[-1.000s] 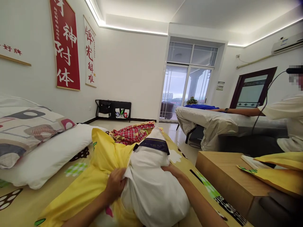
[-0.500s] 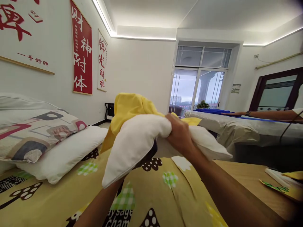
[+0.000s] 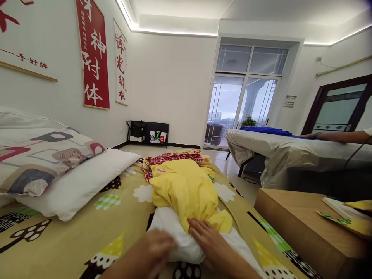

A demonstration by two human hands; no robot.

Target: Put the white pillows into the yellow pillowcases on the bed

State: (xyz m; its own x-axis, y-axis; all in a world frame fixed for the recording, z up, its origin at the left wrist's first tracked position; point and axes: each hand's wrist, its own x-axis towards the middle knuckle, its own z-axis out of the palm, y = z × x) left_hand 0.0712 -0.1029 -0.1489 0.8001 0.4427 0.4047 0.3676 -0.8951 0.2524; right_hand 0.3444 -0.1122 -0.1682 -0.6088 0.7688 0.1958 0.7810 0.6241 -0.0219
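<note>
A white pillow (image 3: 177,236) lies on the yellow patterned bed sheet (image 3: 87,232) in front of me, its far part covered by a yellow pillowcase (image 3: 186,190). My right hand (image 3: 207,242) rests flat on the pillow at the pillowcase's lower edge, fingers stretched out. My left hand (image 3: 151,254) is at the pillow's near left end; it is smeared by motion and its fingers cannot be made out.
A bare white pillow (image 3: 78,182) and a patterned pillow (image 3: 43,155) lie at the left. A red checked cloth (image 3: 171,159) lies beyond the pillowcase. A wooden table (image 3: 302,228) stands at the right. Another person's arm (image 3: 337,136) rests on a covered bed (image 3: 279,151).
Half a second ago the pillow was lifted in the air in my hands with the pillowcase hanging off it. Now it lies on the bed with the yellow case over its far end.
</note>
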